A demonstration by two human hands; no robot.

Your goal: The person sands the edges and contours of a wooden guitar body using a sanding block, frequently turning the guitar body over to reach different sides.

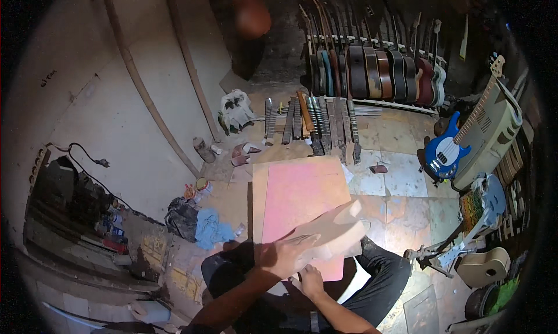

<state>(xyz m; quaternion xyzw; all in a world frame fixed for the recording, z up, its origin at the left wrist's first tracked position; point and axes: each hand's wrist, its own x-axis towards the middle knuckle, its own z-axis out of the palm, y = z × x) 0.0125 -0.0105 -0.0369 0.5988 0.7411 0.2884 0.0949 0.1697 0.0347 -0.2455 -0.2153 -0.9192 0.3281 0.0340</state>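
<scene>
Brown and black guitars [357, 74] line the back! Left hand [281, 258] grips a pale, curved wooden piece [336, 232] over a pink rectangular board [299, 197]; right hand [310, 282] curls below, hold unclear.

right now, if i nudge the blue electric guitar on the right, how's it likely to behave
The blue electric guitar would probably slide or tip sideways, since it stands tilted, seemingly leaning on the beige case. It should stay stiff, judging by its straight, long neck. Its smooth-looking finish may make it slippery.
</scene>
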